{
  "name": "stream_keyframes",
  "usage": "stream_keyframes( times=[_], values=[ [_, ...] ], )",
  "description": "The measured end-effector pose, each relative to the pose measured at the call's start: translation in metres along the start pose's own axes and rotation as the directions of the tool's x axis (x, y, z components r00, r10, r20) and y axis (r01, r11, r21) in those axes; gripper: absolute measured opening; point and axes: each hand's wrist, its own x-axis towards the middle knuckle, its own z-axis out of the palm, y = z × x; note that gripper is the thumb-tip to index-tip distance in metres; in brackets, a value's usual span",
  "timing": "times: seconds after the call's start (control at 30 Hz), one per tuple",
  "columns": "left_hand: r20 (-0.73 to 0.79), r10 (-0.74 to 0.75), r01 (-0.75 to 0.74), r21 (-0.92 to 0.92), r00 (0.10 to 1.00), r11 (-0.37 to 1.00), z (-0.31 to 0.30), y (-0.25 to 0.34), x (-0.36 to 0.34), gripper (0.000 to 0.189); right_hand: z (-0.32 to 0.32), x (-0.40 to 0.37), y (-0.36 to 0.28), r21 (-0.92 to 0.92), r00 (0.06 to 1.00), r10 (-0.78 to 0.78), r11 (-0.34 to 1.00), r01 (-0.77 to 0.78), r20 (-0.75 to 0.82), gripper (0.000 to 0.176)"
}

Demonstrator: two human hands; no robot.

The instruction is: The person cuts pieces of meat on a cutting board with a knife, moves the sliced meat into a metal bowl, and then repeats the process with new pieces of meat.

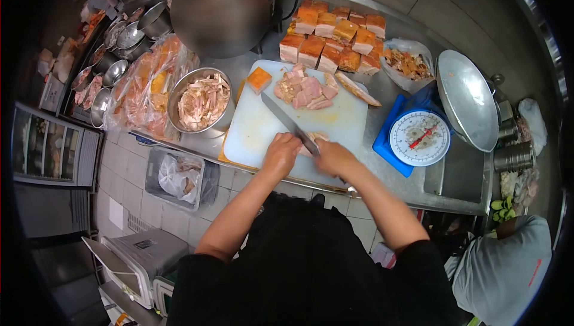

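My right hand (333, 160) is wrapped round the handle of a long kitchen knife (283, 116). The blade slants up and to the left across the white cutting board (248, 137). Close to the left side of the blade, my left hand (282, 154) is curled with its fingertips down at the board; whatever lies under them is hidden. A pale piece of meat (320, 137) shows partly beside the blade and my right hand. Farther up the board lie a pile of sliced meat (306, 91), a square of roast pork with browned skin (259, 79) and a long strip of pork (357, 90).
A steel bowl of cut meat (203, 100) stands left of the board, next to bagged meat (152, 84). Behind are stacked roast pork blocks (332, 33) and a bag of scraps (408, 63). A blue dial scale (420, 137) stands right. Another person (502, 272) is at lower right.
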Motion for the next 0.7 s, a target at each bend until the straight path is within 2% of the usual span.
stream_keyframes(
  times=[0.07, 0.1, 0.2, 0.23, 0.27, 0.33, 0.37, 0.4, 0.47, 0.5, 0.57, 0.6, 0.67, 0.7],
  values=[
    [0.018, -0.01, 0.01, 0.008, 1.0, 1.0, -0.004, 0.001, 0.0, 0.009, -0.055, 0.0, -0.021, 0.227, 0.942, 0.126, 0.953, -0.202, 0.309, 0.04],
    [0.032, -0.031, 0.031, 0.009, 0.999, 0.999, -0.004, 0.0, 0.001, 0.01, -0.078, -0.01, -0.033, 0.198, 0.926, 0.14, 0.955, -0.22, 0.352, 0.039],
    [-0.003, 0.003, -0.003, 0.003, 1.0, 1.0, 0.0, -0.004, -0.002, 0.01, -0.069, -0.029, -0.038, 0.206, 0.909, 0.201, 0.935, -0.29, 0.366, 0.037],
    [-0.003, 0.001, -0.001, 0.001, 1.0, 1.0, -0.001, -0.005, -0.002, 0.01, 0.012, -0.009, 0.013, 0.084, 0.997, -0.033, 0.996, 0.028, 0.063, 0.04],
    [-0.008, 0.003, -0.003, -0.017, 1.0, 1.0, -0.001, -0.004, -0.002, 0.011, 0.008, -0.007, 0.007, 0.083, 0.997, -0.028, 0.996, 0.023, 0.065, 0.04],
    [-0.016, 0.008, -0.009, -0.028, 1.0, 1.0, -0.002, -0.002, -0.002, 0.012, -0.024, 0.003, -0.021, 0.294, 0.959, 0.155, 0.929, -0.223, 0.237, 0.042],
    [0.006, 0.0, 0.0, -0.027, 1.0, 1.0, -0.004, -0.002, -0.004, 0.012, -0.041, 0.003, -0.023, 0.344, 0.953, 0.109, 0.916, -0.207, 0.283, 0.041],
    [0.019, -0.006, 0.007, -0.027, 1.0, 1.0, -0.006, -0.002, -0.001, 0.013, -0.054, -0.002, -0.025, 0.345, 0.955, 0.109, 0.916, -0.204, 0.274, 0.041],
    [0.004, 0.002, -0.002, -0.027, 1.0, 1.0, -0.005, 0.0, 0.0, 0.013, -0.067, -0.007, -0.026, 0.254, 0.922, 0.163, 0.931, -0.262, 0.351, 0.041],
    [-0.005, 0.003, -0.003, -0.026, 1.0, 1.0, -0.006, -0.001, -0.004, 0.013, -0.046, -0.005, -0.019, 0.253, 0.919, 0.159, 0.932, -0.261, 0.361, 0.041],
    [-0.007, 0.008, -0.008, -0.026, 1.0, 1.0, -0.005, -0.005, -0.005, 0.013, 0.007, -0.003, -0.001, 0.261, 0.992, 0.053, 0.962, -0.08, 0.111, 0.039],
    [-0.009, 0.023, -0.023, -0.03, 1.0, 0.999, -0.003, -0.003, -0.004, 0.013, -0.001, -0.003, -0.007, 0.262, 0.992, 0.059, 0.961, -0.086, 0.109, 0.039],
    [-0.012, 0.061, -0.062, -0.059, 0.998, 0.996, -0.004, -0.004, -0.004, 0.012, -0.028, 0.003, -0.03, 0.44, 0.97, 0.143, 0.872, -0.217, 0.195, 0.033],
    [-0.014, 0.095, -0.096, -0.083, 0.995, 0.992, -0.007, -0.007, -0.004, 0.011, -0.034, 0.004, -0.033, 0.431, 0.968, 0.143, 0.875, -0.22, 0.204, 0.036]
  ],
)
